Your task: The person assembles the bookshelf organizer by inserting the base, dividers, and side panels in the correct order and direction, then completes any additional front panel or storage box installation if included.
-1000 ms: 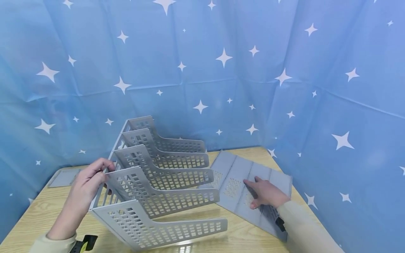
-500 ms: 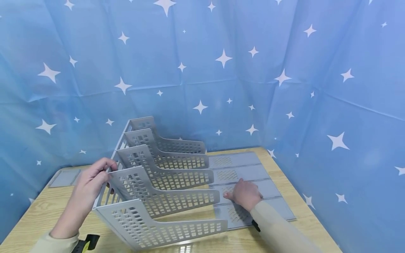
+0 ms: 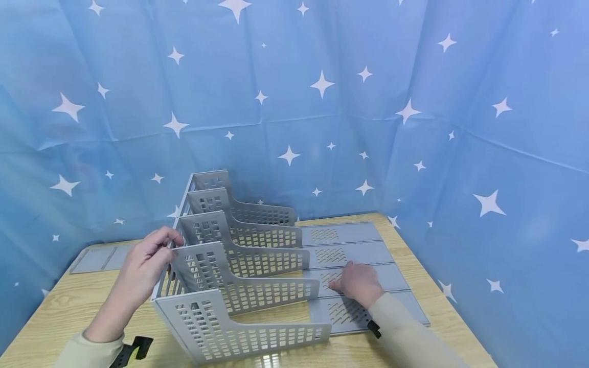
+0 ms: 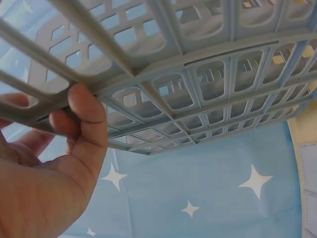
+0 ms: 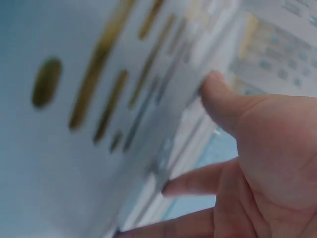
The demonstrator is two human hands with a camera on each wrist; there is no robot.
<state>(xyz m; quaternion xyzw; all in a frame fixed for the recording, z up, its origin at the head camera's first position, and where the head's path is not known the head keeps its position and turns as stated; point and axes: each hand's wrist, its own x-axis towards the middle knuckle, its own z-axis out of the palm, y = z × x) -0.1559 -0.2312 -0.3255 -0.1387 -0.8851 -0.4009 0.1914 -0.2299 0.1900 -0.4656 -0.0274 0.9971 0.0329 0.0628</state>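
Note:
A grey plastic file rack (image 3: 235,282) with several perforated dividers stands on the table, its slatted back towards the left. My left hand (image 3: 144,266) grips a bar of that back; thumb and fingers curl round it in the left wrist view, where the hand (image 4: 59,173) is below the slats (image 4: 148,64). To the right of the rack lies a flat grey panel (image 3: 391,276) with ridges and slotted patches, partly hidden behind the dividers' front ends. My right hand (image 3: 361,283) rests on it. The right wrist view shows straight, spread fingers (image 5: 193,181) touching the panel (image 5: 54,163).
Another flat grey panel (image 3: 92,259) lies at the table's back left corner. Wood-grain tabletop (image 3: 69,312) shows around the things. A blue curtain with white stars (image 3: 294,102) hangs right behind the table and along its right side.
The flat panel has turned from a slant to line up with the dividers, with my right hand moving left on it. The rack's back has shifted slightly right with my left hand.

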